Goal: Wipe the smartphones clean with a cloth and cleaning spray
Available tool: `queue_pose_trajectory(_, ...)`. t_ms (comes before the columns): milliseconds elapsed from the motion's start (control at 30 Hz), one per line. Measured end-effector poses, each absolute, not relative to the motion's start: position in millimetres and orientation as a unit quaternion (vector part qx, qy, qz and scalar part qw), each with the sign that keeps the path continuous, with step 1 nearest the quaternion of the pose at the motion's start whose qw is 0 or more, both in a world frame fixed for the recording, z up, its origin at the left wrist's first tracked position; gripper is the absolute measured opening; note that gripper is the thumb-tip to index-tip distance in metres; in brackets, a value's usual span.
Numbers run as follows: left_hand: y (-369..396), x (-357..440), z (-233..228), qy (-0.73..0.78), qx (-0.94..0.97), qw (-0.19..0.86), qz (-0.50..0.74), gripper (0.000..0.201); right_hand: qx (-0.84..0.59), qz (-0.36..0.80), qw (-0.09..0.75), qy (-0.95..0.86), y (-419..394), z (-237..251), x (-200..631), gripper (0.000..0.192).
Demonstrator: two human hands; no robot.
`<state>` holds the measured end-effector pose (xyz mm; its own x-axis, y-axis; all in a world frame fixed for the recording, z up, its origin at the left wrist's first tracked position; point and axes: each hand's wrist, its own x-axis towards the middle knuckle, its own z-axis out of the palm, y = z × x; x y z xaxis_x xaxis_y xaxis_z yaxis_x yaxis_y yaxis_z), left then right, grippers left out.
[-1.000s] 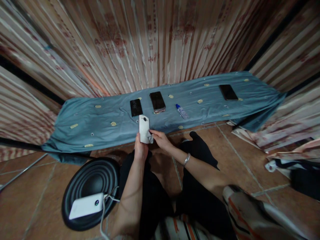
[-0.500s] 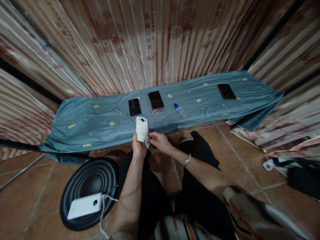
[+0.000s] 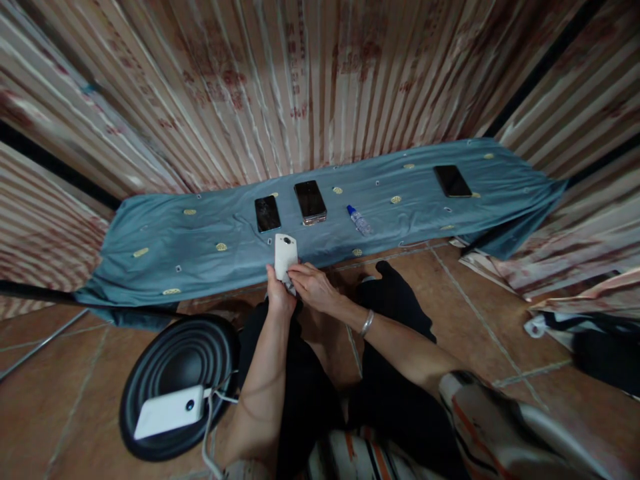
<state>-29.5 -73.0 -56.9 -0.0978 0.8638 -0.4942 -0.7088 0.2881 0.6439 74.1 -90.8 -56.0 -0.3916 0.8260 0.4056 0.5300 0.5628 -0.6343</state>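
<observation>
A white smartphone [image 3: 286,253] stands out near the front edge of the covered surface, its back with the round camera turned up. My left hand [image 3: 281,293] is closed around its lower end. Fingers bent, my right hand [image 3: 314,287] presses on the phone's lower right part. A small greyish cloth [image 3: 291,289] shows under those fingers, mostly hidden. Beyond the phone lie a dark phone with a marked screen [image 3: 267,214], a stack of phones [image 3: 311,201] and a clear bottle with a blue cap [image 3: 359,220].
Another dark phone [image 3: 453,181] lies far right on the blue-green cloth cover [image 3: 225,267]. At lower left, a white power bank [image 3: 170,411] with a cable rests on a round black ribbed stool [image 3: 135,373]. Striped curtains [image 3: 240,100] and black poles [image 3: 545,67] surround the surface.
My right hand has moved left and onto the lower part of the white phone, covering more of the greyish cloth. My left hand keeps its hold.
</observation>
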Motion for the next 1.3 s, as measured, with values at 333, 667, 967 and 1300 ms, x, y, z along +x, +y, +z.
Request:
queue_pose_trajectory(333, -75.2, -35.0, -62.0, 0.389, 0.133, 0.692, 0.593, 0.070, -0.409, 0.191, 0.346, -0.822, -84.8, -52.6, 62.2, 0.031)
queue_pose_trajectory(667, -83.0, -21.6, -38.6, 0.369, 0.092, 0.697, 0.608, 0.062, -0.461, 0.182, 0.339, -0.800, -50.2, -56.8, 56.4, 0.039)
queue_pose_trajectory(967, -80.7, -26.1, -43.1, 0.402, 0.088, 0.661, 0.627, 0.062, -0.380, 0.158, 0.371, -0.832, -72.3, -57.8, 58.4, 0.040)
queue_pose_trajectory(1300, -83.0, -18.8, -38.4, 0.388, 0.096, 0.657, 0.640, 0.053, -0.379, 0.145, 0.379, -0.832, -66.6, -59.4, 59.2, 0.043)
